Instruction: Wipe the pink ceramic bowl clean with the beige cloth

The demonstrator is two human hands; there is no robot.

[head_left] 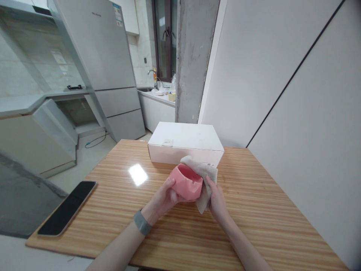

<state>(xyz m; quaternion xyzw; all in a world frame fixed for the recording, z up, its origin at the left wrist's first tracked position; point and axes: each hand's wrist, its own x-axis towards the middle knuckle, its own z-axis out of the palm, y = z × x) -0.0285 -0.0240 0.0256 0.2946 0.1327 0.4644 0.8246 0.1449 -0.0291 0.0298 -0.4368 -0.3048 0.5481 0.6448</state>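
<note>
A pink faceted bowl-like container (186,184) is held above the wooden table, tilted with its opening facing up and to the right. My left hand (166,195) grips it from the left and below, thumb on its outer wall. A light grey cloth (205,188) lies against the container's right side and rim, part of it hanging down. My right hand (217,199) pinches the cloth at the container's right, its thumb near the rim. The fingers behind the cloth are hidden.
A closed white box (186,141) stands at the table's (254,210) far edge, just beyond the hands. A black-screened tablet (67,209) lies at the left edge. A white wall (296,113) borders the right side. Behind are a fridge (113,67) and a sink counter (158,105).
</note>
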